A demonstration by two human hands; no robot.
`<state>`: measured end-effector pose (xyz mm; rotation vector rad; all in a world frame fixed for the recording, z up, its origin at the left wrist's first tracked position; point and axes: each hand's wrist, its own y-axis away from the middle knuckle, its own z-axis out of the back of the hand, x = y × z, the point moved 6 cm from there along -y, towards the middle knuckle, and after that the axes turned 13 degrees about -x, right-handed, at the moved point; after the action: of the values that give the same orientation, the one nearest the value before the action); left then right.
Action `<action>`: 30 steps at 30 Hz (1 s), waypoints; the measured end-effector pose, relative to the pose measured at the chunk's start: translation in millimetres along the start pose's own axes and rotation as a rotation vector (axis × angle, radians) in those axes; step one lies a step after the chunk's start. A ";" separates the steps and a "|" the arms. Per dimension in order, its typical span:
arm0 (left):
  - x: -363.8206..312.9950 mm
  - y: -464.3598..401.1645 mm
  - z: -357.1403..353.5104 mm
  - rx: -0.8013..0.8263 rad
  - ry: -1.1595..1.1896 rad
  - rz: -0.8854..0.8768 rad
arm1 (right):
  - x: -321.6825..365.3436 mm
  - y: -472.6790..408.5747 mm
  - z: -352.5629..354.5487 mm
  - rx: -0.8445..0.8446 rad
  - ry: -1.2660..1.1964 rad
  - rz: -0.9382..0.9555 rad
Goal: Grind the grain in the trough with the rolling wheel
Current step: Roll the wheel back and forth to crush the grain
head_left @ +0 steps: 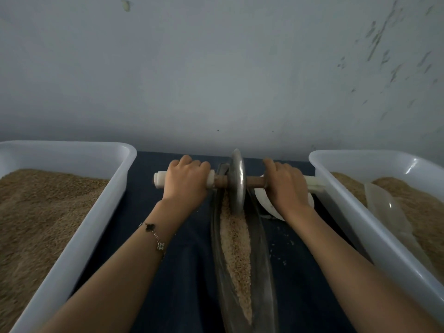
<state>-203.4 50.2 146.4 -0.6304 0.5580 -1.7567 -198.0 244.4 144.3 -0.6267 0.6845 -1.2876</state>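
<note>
With the wheel (237, 181) standing on edge in the far end of the trough (263, 248), we hold it by its axle, one hand on each side. Our left hand (186, 180) curls round the white left handle (160, 180), and our right hand (286, 186) curls round the right one, so each grip is clamped on the axle and neither is free. Holding both ends evenly is what keeps the disc upright in the narrow groove; a one-sided push would likely tip it against the trough wall.

The grain (236, 248) lies in a long pale strip down the middle of the trough, from under the wheel towards us. The trough runs lengthwise away from us on the dark bench (182, 272), which lets our arms push and pull straight along it. The strip looks coarse, so we judge the grinding to be well short of done.

A white tub (79, 236) of brown grain sits to the left of the trough and a second tub (355, 219) to the right, within easy reach, probably for supply and for the ground product. A scoop (384, 207) lies in the right tub. A white dish (266, 203) rests just beside the trough under our right hand. A few grains are scattered on the bench to the right of the trough.
</note>
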 end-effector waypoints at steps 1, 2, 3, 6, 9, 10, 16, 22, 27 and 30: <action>-0.8 3.6 1.2 -0.008 0.009 -0.002 | 2.4 1.3 2.4 0.000 0.005 -0.001; -1.9 7.9 2.7 -0.007 0.022 0.003 | 4.9 3.4 5.0 0.021 0.017 -0.003; -3.2 13.1 4.6 0.003 0.033 0.013 | 7.0 6.7 7.3 0.058 0.032 -0.005; -10.0 31.3 17.3 0.064 0.052 0.020 | 9.9 25.1 20.6 0.198 0.038 -0.003; -18.7 56.0 44.8 0.166 0.103 -0.009 | 11.1 50.1 50.0 0.333 -0.037 -0.011; -20.8 65.2 54.6 0.191 0.129 -0.018 | 11.2 60.9 60.7 0.392 -0.068 -0.022; -27.5 96.8 113.2 0.153 0.265 -0.116 | 11.1 95.7 117.9 0.527 -0.115 -0.036; -14.3 90.7 73.8 0.153 0.183 0.004 | 12.8 84.0 93.1 0.456 -0.054 -0.001; -8.6 57.7 38.1 -0.030 0.182 -0.003 | 13.7 35.4 35.9 0.245 0.002 0.031; -1.0 35.9 20.4 -0.126 0.141 0.060 | 10.3 9.3 15.4 0.151 0.011 0.018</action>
<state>-164.0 41.0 138.0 -0.5737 0.7819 -1.7273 -178.9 236.5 146.2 -0.4899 0.5943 -1.3132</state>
